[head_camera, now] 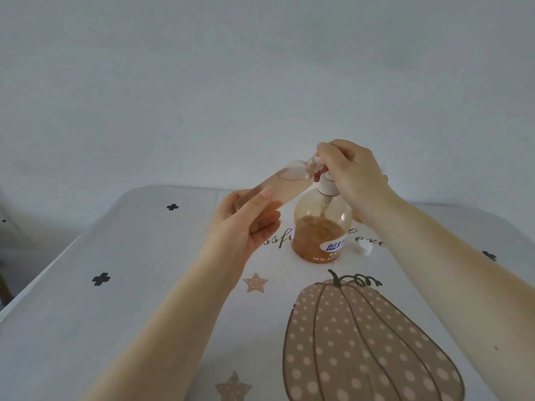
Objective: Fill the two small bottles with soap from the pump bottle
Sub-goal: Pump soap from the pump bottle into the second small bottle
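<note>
The left hand (246, 224) grips a small bottle (278, 186) round its lower end, thumb across the near side, and holds it tilted so its mouth points up and to the right, raised off the table (144, 285). The bottle looks mostly full of pale amber soap, with an air pocket near its shoulder. Its neck meets the spout of the pump bottle (320, 227), which stands upright on the table just right of the left hand, about half full.

The right hand (356, 175) curls over the pump head, fingers bent down around it. The spout and the small bottle's mouth are largely hidden under those fingers, so whether the spout sits inside the neck cannot be told.

To do this step well, the mouth should probably stay directly under the spout and touching it, and the press should be slow and even so soap runs in rather than down the outside. With the level so high, short presses look wiser, and tipping the bottle more upright would show the true level before it overflows.

A white cap (363, 248) lies on the table just right of the pump bottle. Beyond the right wrist a bit of amber (357, 218) shows, perhaps the other small bottle; too little is visible to say.
</note>
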